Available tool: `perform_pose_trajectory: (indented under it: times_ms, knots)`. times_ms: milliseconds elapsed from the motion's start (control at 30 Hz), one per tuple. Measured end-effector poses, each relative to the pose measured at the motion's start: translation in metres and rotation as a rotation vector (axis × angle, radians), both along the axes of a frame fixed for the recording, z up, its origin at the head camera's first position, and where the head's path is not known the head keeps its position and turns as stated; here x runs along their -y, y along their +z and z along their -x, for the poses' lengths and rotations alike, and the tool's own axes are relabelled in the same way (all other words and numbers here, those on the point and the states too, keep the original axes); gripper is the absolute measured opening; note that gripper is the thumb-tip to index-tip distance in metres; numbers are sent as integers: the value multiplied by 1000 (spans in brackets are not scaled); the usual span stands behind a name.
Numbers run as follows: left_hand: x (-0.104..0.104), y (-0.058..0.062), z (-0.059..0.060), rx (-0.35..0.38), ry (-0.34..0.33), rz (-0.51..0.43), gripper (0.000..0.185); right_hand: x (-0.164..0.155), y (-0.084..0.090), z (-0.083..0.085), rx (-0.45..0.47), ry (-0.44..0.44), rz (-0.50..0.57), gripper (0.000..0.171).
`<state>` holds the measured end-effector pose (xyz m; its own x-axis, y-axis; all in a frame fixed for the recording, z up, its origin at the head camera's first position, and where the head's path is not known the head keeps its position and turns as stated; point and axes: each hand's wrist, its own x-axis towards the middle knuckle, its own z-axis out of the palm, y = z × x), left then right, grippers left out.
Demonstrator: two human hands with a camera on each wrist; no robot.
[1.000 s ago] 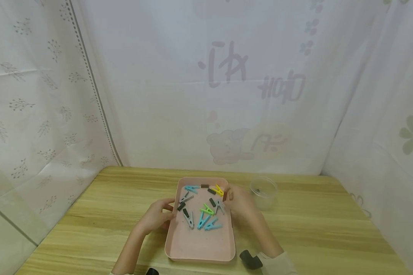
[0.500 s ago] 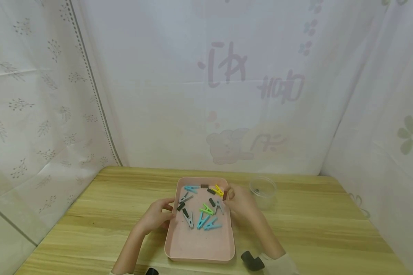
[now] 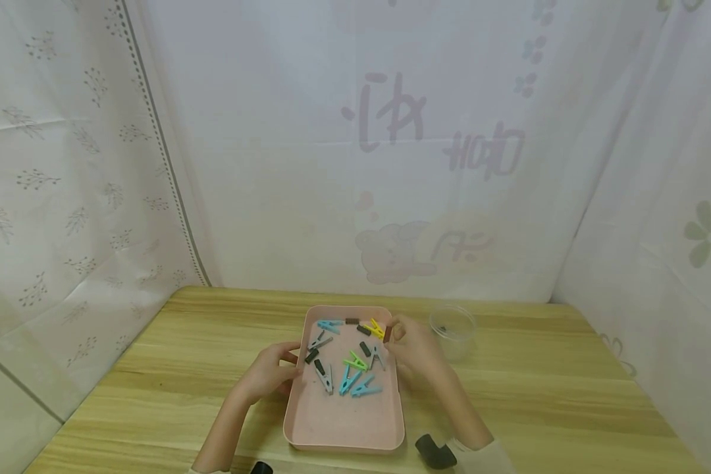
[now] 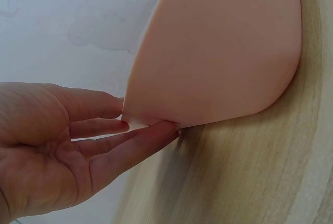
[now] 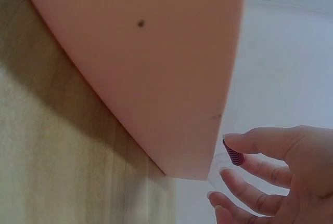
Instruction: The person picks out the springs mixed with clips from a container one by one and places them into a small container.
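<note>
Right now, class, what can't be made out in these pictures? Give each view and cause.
Dark speck seen through the clear container: too small, head view.
Green clip: hidden by the pink tray, both wrist views.
Ridged piece: partly covered by the right hand, right wrist view.
Right sleeve: cut off by bottom edge, head view.

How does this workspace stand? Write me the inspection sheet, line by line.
Surface: wood-grain table, under a pink tray.
Job's things: clothespins and small dark pieces in the tray; one dark ribbed piece held near its right edge.
Clutter: clear tub right of the tray, a small dark bit apparently inside.
Grips: left grip touches the tray's left side; right grip pinches the ribbed piece.
Cables: nothing seen.
Surroundings: pale printed curtains.
</note>
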<state>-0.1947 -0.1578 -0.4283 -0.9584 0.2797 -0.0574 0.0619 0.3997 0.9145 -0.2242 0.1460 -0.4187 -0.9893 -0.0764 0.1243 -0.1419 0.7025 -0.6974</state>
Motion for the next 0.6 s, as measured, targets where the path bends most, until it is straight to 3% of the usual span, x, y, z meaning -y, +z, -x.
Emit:
perform_pose_trajectory:
  times_ms: [600]
  knots:
    - [4, -4, 2, -6, -48, -25, 58, -3, 11, -8, -59, -11, 37, 26]
